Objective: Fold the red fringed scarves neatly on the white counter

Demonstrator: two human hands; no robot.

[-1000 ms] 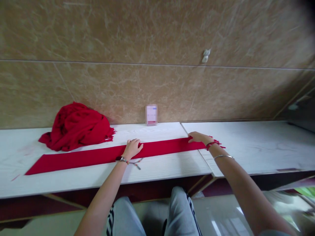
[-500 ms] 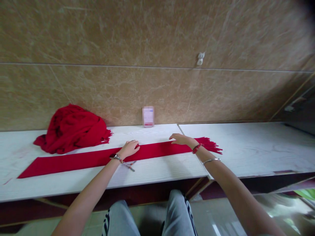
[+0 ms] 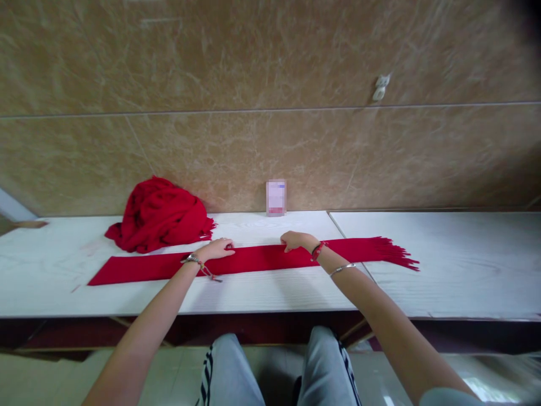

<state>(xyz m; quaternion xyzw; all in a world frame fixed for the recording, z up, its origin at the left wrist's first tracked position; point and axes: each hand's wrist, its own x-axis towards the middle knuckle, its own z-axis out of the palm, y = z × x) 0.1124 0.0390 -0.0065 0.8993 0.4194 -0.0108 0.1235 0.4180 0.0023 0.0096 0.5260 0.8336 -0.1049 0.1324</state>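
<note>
The folded red scarf (image 3: 257, 259) lies flat and long across the white bench (image 3: 456, 254), fringe spread toward 3 o'clock, slanted end toward 9. Left hand (image 3: 216, 249) and right hand (image 3: 296, 241) rest at its far edge, fingers bent; whether they pinch cloth, I cannot tell. A crumpled red cloth (image 3: 164, 217) sits near, at 10 o'clock; a blurred pale box (image 3: 276, 197) stands by the wall (image 3: 236, 146) at 12.

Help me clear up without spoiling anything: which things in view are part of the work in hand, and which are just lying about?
In the work:
- flat red fringed cloth, at both the left hand and right hand

Apparently lying about:
- red heap, untouched; may belong too
- pinkish upright item, blurred
- white cat-shaped piece
</note>
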